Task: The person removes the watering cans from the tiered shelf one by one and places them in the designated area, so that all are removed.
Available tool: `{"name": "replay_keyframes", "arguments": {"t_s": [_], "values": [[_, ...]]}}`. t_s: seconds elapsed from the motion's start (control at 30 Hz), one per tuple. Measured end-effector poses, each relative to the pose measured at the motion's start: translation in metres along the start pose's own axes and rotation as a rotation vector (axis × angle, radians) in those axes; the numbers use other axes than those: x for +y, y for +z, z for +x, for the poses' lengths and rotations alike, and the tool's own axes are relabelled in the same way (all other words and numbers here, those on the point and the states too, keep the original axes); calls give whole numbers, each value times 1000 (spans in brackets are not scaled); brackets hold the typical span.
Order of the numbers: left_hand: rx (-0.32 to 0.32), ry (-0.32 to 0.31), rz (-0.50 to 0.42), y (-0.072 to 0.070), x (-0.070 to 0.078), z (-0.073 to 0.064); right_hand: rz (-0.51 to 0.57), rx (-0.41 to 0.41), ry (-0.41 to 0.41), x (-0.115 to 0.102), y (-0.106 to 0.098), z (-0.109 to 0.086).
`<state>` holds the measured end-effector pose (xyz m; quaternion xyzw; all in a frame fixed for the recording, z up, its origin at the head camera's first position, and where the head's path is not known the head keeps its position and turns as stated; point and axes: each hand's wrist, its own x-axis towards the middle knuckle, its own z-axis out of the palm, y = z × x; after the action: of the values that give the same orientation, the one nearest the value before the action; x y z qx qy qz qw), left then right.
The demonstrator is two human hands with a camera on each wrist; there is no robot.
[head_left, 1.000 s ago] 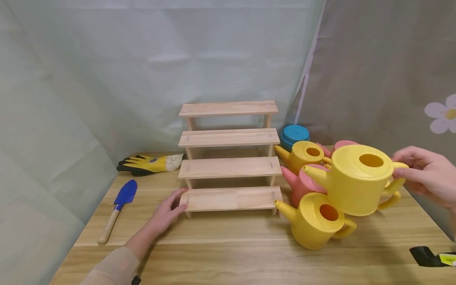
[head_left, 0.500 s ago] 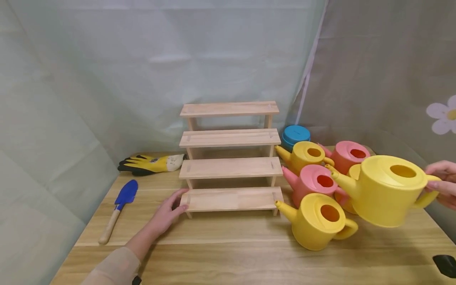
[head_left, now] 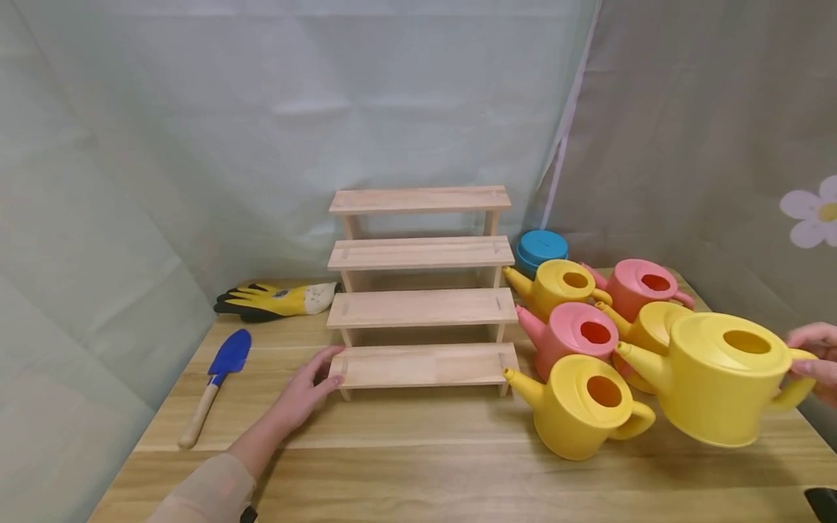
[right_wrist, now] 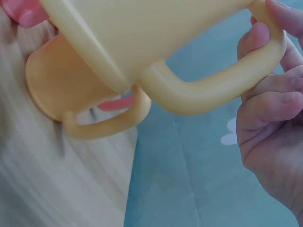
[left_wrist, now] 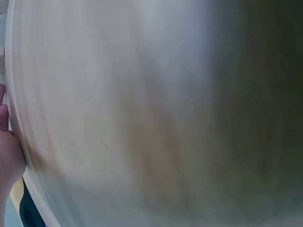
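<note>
My right hand [head_left: 820,359] grips the handle of a yellow watering can [head_left: 716,381], spout pointing left, at the right of the head view. In the right wrist view, fingers and thumb of that hand [right_wrist: 274,106] curl round the handle [right_wrist: 203,97]. At the left end of a stepped wooden plant stand [head_left: 425,367], my left hand [head_left: 301,392] holds the lowest board, thumb in front and fingers behind. The left wrist view is mostly blurred pale wood, with part of the hand [left_wrist: 9,158] at its edge.
Beside the stand's right end stand yellow watering cans [head_left: 575,418] and pink watering cans [head_left: 575,338]. A blue round container [head_left: 543,247] is behind them. On the left lie yellow-black work gloves [head_left: 281,300] and a blue hand trowel [head_left: 230,354]. Curtains hang behind the table.
My right hand has carried the yellow watering can to the right and lower, uncovering the pink and yellow cans behind it. My left hand stays on the stand.
</note>
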<state>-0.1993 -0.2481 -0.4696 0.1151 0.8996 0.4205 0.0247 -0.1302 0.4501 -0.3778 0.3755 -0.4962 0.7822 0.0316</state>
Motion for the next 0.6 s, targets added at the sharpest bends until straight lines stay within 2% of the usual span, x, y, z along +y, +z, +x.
{"name": "replay_keyframes", "arguments": {"t_s": [0.1, 0.23, 0.37, 0.47, 0.6], "values": [[4, 3, 8, 0, 0, 0, -10, 1, 9, 3, -2, -8], [8, -2, 28, -1, 0, 0, 37, -32, 11, 8, -4, -17], [9, 1, 36, -1, 0, 1, 52, -13, 4, 14, -3, -28], [9, -1, 35, 0, -1, 2, -22, 73, 86, 11, 0, -39], [10, 6, 29, 0, -2, 1, -74, 108, 233, 7, -3, -51]]}}
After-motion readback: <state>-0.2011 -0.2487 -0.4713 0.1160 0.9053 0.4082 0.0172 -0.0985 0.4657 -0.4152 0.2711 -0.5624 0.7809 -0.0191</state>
